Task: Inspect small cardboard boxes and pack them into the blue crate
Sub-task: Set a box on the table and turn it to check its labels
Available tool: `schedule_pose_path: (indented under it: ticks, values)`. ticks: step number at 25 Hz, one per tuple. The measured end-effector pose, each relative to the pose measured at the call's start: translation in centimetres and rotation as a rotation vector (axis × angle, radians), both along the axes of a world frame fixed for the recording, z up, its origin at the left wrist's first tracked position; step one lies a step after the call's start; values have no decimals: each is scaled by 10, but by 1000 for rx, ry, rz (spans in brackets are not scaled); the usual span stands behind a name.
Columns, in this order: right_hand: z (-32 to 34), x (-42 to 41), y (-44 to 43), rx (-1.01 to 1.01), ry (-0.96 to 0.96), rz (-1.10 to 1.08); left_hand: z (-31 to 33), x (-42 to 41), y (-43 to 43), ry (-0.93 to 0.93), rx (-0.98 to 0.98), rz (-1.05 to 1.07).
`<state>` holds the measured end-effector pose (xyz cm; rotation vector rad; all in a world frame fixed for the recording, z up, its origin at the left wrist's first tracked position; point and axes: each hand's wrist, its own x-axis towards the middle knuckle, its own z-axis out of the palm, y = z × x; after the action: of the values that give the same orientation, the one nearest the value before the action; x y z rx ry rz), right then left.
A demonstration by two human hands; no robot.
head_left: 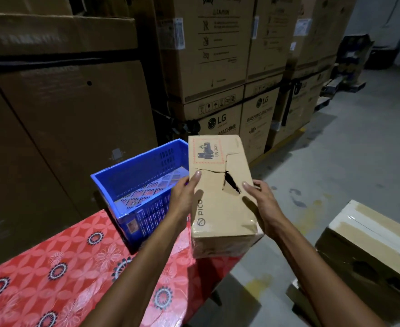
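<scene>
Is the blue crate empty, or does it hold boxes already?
Empty where visible: the blue crate's slotted floor lies bare. Its right end is hidden behind the cardboard box and the left hand.

Standing in a warehouse, going by the stock. Facing tall cartons (pixel 206 55) in 2 tiers along the back, printed with LG washing machine branding (pixel 218 123), handling symbols and caution text. Seeing white shipping labels (pixel 179 33) stuck on their corners and black straps (pixel 288 100) binding them. Noting more big brown cartons (pixel 71 119) filling the left. Looking across bare grey concrete floor (pixel 359 149), scuffed, with a yellow painted line (pixel 301 130) by the stack. Working in dim light at a table (pixel 52 267) under a red flowered cloth, with a blue crate (pixel 133 178) on it.
</scene>
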<state>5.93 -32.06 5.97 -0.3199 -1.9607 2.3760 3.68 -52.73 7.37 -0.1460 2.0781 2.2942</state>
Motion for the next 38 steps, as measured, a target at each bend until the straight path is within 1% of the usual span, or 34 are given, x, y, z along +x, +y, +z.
schedule_pose_path:
  ticks: [3, 6, 8, 10, 11, 13, 14, 17, 20, 23, 25, 27, 30, 34, 38]
  values:
    - [4, -5, -10, 152, 46, 53, 11, -3, -1, 50, -78, 74]
    - [14, -26, -9, 289, 131, 12, 31, -21, -15, 111, -163, 136]
    - [31, -44, -15, 383, 205, 12, 48, -36, -24, 116, -177, 206]
    - [50, -67, -23, 531, 270, 57, 64, -51, -36, 145, -225, 284]
    - [60, -80, -27, 577, 295, 100, 70, -58, -43, 166, -278, 313]
    - [75, -109, -34, 616, 350, 188, 79, -71, -56, 213, -405, 347]
    - [82, -125, -38, 625, 388, 230, 83, -78, -62, 231, -431, 363]
    - [92, -169, -54, 655, 479, 340, 89, -90, -80, 293, -352, 403]
    - [93, -207, -73, 652, 492, 402, 91, -96, -97, 381, -294, 426]
    - [85, -233, -102, 786, 511, 460, 91, -98, -114, 352, -304, 441]
    - [74, -243, -122, 843, 536, 482, 83, -104, -130, 314, -343, 484]
    - [67, -248, -141, 854, 593, 497, 68, -109, -150, 290, -417, 533]
    - [56, -257, -170, 855, 635, 534, 42, -113, -171, 283, -472, 601]
    - [24, -263, -206, 850, 557, 599, 8, -120, -190, 237, -534, 680]
    - [-20, -265, -222, 815, 428, 685, -47, -113, -209, 162, -517, 630]
